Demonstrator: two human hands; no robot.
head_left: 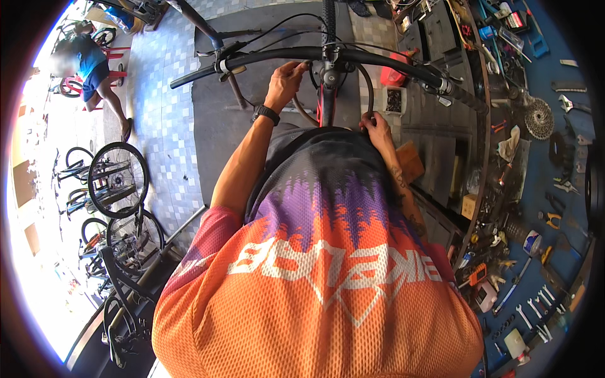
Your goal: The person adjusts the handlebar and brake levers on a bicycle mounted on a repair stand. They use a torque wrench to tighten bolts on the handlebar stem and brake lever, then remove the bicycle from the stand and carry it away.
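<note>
While the left forearm rises from below and angles inward, the left hand [288, 80] lifts to just behind the bicycle's handlebar [277, 55], left of the stem [329, 77]. Its fingers are bunched toward the thumb as in a pinch; whether anything sits between them I cannot tell. Lower down, the right hand [378, 130] comes in from the right beside the torso, its fingers curled at the lower end of a thick, dark curved cable [370, 88] — they seem to grasp it, though the contact is too small to be sure.

The handlebar lies ahead of the person's torso, its long axis running left to right, both ends sweeping back toward the body. It is black and slender, with levers and clamps near the grips. The front tire [328, 22], knobby and black, points straight away from the person — beneath, a red-and-black frame tube [326, 108] runs back toward the shirt [328, 252].
</note>
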